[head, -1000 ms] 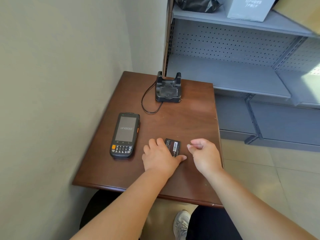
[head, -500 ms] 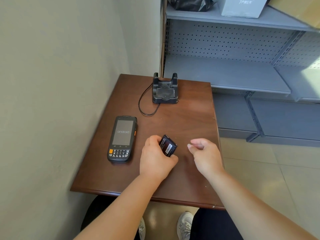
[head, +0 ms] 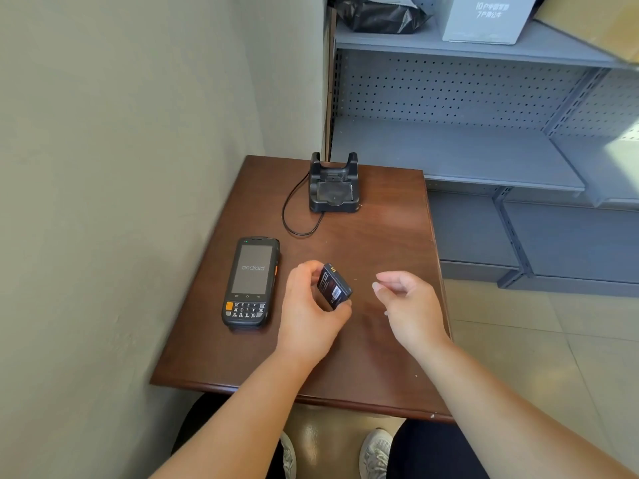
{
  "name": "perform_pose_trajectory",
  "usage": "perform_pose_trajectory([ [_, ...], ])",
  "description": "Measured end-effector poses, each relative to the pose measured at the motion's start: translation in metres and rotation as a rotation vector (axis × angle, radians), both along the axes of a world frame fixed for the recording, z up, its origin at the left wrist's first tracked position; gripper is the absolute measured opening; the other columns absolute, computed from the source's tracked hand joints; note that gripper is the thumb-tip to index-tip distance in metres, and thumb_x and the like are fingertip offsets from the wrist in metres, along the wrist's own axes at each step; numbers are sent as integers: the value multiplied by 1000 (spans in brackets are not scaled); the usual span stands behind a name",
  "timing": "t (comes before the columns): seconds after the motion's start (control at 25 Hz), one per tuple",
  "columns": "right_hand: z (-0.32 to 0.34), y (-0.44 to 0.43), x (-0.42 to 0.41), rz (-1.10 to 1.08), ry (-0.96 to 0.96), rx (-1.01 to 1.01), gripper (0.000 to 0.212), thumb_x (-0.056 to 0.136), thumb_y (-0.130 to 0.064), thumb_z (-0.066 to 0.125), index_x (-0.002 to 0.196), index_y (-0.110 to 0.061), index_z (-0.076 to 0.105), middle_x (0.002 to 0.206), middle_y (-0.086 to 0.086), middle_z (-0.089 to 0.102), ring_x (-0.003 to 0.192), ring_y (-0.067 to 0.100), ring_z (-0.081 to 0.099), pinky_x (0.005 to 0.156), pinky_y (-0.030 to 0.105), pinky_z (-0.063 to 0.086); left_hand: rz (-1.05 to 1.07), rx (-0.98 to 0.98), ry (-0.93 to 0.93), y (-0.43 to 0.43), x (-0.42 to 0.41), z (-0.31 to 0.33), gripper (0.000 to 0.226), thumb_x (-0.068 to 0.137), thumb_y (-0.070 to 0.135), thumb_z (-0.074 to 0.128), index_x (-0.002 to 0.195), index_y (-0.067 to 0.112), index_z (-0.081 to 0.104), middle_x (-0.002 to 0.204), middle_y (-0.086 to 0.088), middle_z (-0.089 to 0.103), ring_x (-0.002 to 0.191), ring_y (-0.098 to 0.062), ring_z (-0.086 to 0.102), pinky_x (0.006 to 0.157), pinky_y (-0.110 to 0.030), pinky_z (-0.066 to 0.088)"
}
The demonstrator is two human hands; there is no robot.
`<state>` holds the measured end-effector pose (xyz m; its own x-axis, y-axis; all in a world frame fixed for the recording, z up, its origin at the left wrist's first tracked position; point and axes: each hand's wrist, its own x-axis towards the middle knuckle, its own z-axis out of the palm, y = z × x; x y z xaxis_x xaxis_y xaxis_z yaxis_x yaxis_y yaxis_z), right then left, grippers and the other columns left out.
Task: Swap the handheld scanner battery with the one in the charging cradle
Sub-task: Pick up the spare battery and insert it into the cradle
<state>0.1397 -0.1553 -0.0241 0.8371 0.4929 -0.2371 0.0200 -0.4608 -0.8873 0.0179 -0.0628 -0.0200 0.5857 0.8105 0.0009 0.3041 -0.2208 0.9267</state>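
Black battery (head: 334, 286): pinched by its short edges in the left hand (head: 311, 314), lifted off the bench (head: 387, 243); likely light, rigid, smooth-cased (slippery), so grip edges, clear of the gold contacts.
Battery label: white print, unreadable.
Right hand (head: 408, 305): empty, fingers loosely curled.
Scanner (head: 251, 281): flat on bench, screen reads "android".
Charging cradle (head: 333, 184): far edge, corded; battery slot unclear.
Shelf box (head: 491, 17): writing illegible.

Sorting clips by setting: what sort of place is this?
Likely a shop stockroom: grey pegboard shelving, a handheld scanner and its charging cradle on a small wooden table.
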Motion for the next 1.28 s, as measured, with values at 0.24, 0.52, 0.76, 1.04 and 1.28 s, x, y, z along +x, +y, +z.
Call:
perform_pose_trajectory([
  [0.24, 3, 11, 14, 53, -39, -50, 9, 87, -21, 62, 92, -26, 67, 90, -8, 67, 83, 12, 61, 71, 21, 46, -7, 104, 77, 32, 14, 15, 59, 71, 9, 75, 123, 28, 55, 112, 6, 47, 90, 10, 50, 75, 6, 35],
  [0.52, 7, 48, 55, 97, -132, -95, 13, 90, -24, 59, 100, -24, 67, 98, -7, 67, 91, 12, 60, 70, 19, 40, -23, 209, 213, 83, 46, 24, 57, 73, 10, 73, 127, 20, 57, 107, 7, 47, 91, -6, 47, 70, -4, 32],
  [0.76, -1, 91, 93, 113, -243, -131, 29, 89, -24, 59, 117, -22, 60, 108, -4, 65, 92, 12, 60, 77, 21, 41, -49, 293, 280, 126, 83, 19, 56, 71, 13, 77, 124, 17, 59, 117, -1, 54, 92, -6, 48, 79, -12, 34],
  [1.04, -23, 120, 115, 238, -476, -252, 62, 87, -42, 58, 142, -27, 35, 135, -1, 48, 127, 20, 38, 105, 34, 37, -117, 388, 339, 155, 116, 8, 62, 72, 18, 78, 131, 15, 56, 121, 0, 52, 103, -11, 51, 84, -14, 36],
  [1.28, -42, 135, 116, 323, -599, -211, 66, 89, -49, 50, 146, -33, 22, 137, -3, 44, 127, 19, 34, 105, 34, 29, -202, 504, 350, 165, 130, 8, 48, 75, 16, 75, 121, 15, 64, 119, -3, 59, 109, -19, 55, 85, -19, 41],
])
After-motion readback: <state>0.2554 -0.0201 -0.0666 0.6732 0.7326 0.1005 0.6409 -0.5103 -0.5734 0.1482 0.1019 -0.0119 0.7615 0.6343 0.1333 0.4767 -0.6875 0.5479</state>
